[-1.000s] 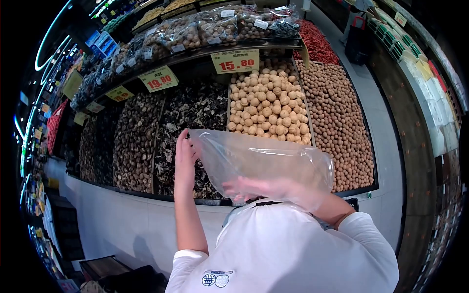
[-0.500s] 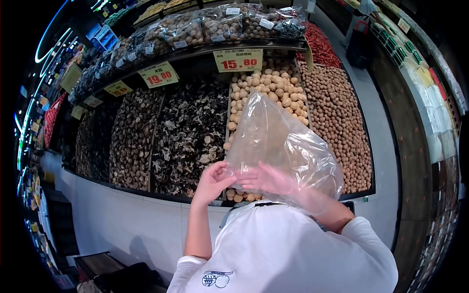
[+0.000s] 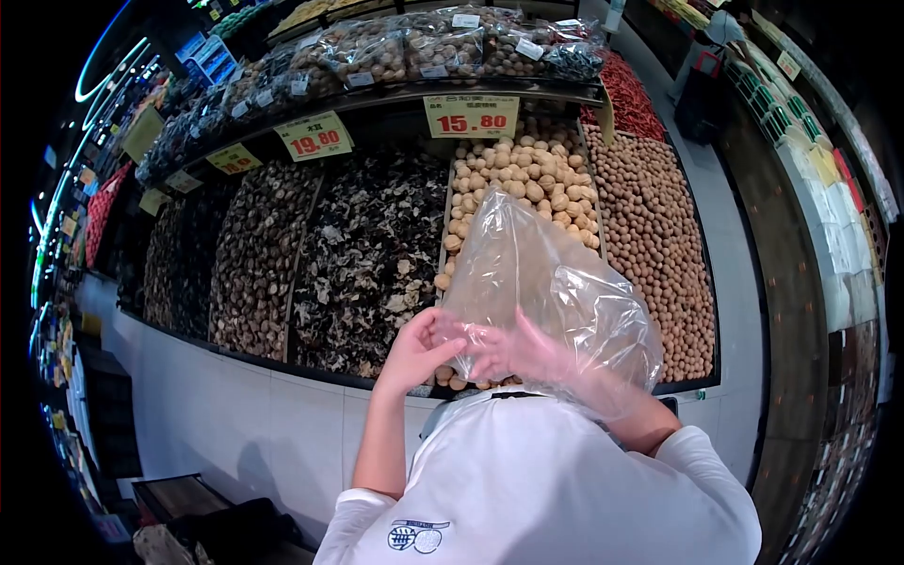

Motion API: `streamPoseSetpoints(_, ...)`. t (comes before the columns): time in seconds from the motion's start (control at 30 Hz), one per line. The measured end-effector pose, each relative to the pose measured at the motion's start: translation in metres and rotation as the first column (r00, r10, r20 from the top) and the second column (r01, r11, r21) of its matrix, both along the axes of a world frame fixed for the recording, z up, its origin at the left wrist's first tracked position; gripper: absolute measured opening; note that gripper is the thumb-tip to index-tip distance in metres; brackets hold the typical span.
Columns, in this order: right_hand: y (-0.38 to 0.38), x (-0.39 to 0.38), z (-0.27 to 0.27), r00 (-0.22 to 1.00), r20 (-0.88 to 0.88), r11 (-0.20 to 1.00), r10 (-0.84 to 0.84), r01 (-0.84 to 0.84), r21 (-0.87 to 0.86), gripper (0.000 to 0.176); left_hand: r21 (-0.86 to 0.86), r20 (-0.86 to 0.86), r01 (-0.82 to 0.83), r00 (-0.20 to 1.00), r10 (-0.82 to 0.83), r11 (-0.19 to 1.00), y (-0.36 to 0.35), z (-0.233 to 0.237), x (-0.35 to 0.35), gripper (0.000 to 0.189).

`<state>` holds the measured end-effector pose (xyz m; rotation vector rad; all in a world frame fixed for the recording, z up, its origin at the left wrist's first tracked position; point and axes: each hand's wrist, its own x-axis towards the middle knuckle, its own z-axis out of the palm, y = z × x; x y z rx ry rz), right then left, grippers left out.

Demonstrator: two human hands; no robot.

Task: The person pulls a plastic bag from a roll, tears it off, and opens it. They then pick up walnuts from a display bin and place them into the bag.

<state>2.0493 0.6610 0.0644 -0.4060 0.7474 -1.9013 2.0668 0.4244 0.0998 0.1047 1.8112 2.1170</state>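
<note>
A large clear plastic bag (image 3: 527,250) hangs in front of my chest, over a bin of walnuts (image 3: 546,174). My right hand (image 3: 527,353) and its forearm are inside the bag, seen through the film, with the fingers spread and the thumb raised. At the bag's left edge, my left hand (image 3: 414,353) has its fingers curled and its thumb across, gripping the film. The two hands are close together, fingertips facing each other.
Dried black fungus (image 3: 372,254) and dried mushrooms (image 3: 268,250) fill bins on the left. Smaller brown nuts (image 3: 654,235) and red dried chillies (image 3: 626,99) lie right. Above stands a shelf of packaged goods (image 3: 443,52) with a price sign (image 3: 473,116). A person (image 3: 711,42) is at upper right.
My right hand's fingers have spread and its thumb has risen inside the bag. My left hand has shifted slightly right. The view has tilted a little.
</note>
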Motion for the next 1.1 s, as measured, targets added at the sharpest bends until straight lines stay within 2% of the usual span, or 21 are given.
streamPoseSetpoints(0.07, -0.002, -0.004, -0.011, 0.999, -0.023, 0.999, 0.024, -0.025, -0.032, 0.105, 0.003, 0.019, 0.0, 1.0, 0.0, 1.0, 0.0, 0.001, 0.0, 0.031)
streamPoseSetpoints(0.13, -0.005, -0.003, 0.0, 0.997, -0.048, 0.996, 0.054, -0.057, -0.063, 0.106, -0.015, -0.015, 0.053, 0.998, -0.053, 0.999, 0.0, 0.002, 0.0, 0.035)
streamPoseSetpoints(0.2, -0.005, 0.005, 0.016, 0.988, -0.145, 0.986, -0.049, 0.07, 0.148, 0.103, -0.027, -0.04, 0.051, 0.998, -0.052, 0.998, 0.001, -0.002, 0.0, 0.036)
streamPoseSetpoints(0.23, -0.006, 0.004, 0.008, 0.988, -0.146, 0.987, -0.043, 0.065, 0.149, 0.103, -0.04, -0.062, 0.06, 0.996, -0.062, 0.997, 0.002, -0.003, 0.0, 0.038)
streamPoseSetpoints(0.33, -0.009, 0.0, -0.006, 0.987, -0.141, 0.992, -0.08, 0.093, 0.084, 0.1, -0.112, -0.061, 0.066, 0.995, -0.073, 0.992, -0.001, 0.0, 0.0, 0.039)
streamPoseSetpoints(0.4, -0.008, -0.004, 0.0, 0.999, -0.05, 1.0, -0.002, 0.001, -0.021, 0.097, -0.102, -0.047, 0.074, 0.996, -0.079, 0.992, -0.001, 0.001, 0.0, 0.04)
streamPoseSetpoints(0.43, -0.009, -0.003, -0.002, 0.999, -0.05, 1.0, -0.002, 0.001, -0.021, 0.097, -0.092, -0.031, 0.083, 0.996, -0.086, 0.992, -0.001, 0.002, 0.0, 0.04)
streamPoseSetpoints(0.5, -0.009, -0.002, -0.003, 0.997, 0.072, 0.994, -0.033, 0.04, -0.099, 0.085, -0.093, -0.036, 0.1, 0.994, -0.104, 0.991, -0.001, 0.006, 0.0, 0.043)
streamPoseSetpoints(0.57, -0.007, 0.0, 0.002, 0.997, 0.068, 0.992, -0.025, 0.033, -0.12, 0.085, -0.094, -0.041, 0.119, 0.991, -0.124, 0.988, 0.0, 0.007, 0.002, 0.046)
streamPoseSetpoints(0.73, -0.003, 0.007, 0.011, 0.999, 0.032, 0.991, -0.013, 0.017, -0.135, 0.087, 0.038, 0.011, 0.152, 0.988, -0.153, 0.988, 0.005, 0.005, 0.006, 0.054)
streamPoseSetpoints(0.8, -0.001, 0.009, 0.012, 0.996, -0.061, 0.996, -0.065, 0.061, -0.059, 0.089, 0.018, 0.016, 0.132, 0.991, -0.132, 0.991, 0.005, -0.002, 0.004, 0.051)
streamPoseSetpoints(0.93, -0.002, 0.01, -0.004, 0.995, -0.058, 0.997, -0.077, 0.075, -0.035, 0.093, 0.025, 0.026, 0.039, 0.999, -0.04, 0.999, 0.004, -0.006, 0.001, 0.04)
streamPoseSetpoints(1.07, -0.008, 0.012, -0.003, 0.978, -0.049, 0.979, -0.204, 0.204, 0.009, 0.098, -0.012, 0.061, 0.001, 0.998, 0.0, 1.0, 0.0, -0.006, 0.001, 0.035)
streamPoseSetpoints(1.1, -0.009, 0.014, 0.001, 0.968, -0.048, 0.969, -0.245, 0.247, 0.026, 0.101, -0.067, 0.046, 0.015, 0.999, -0.012, 0.998, -0.002, -0.009, 0.001, 0.034)
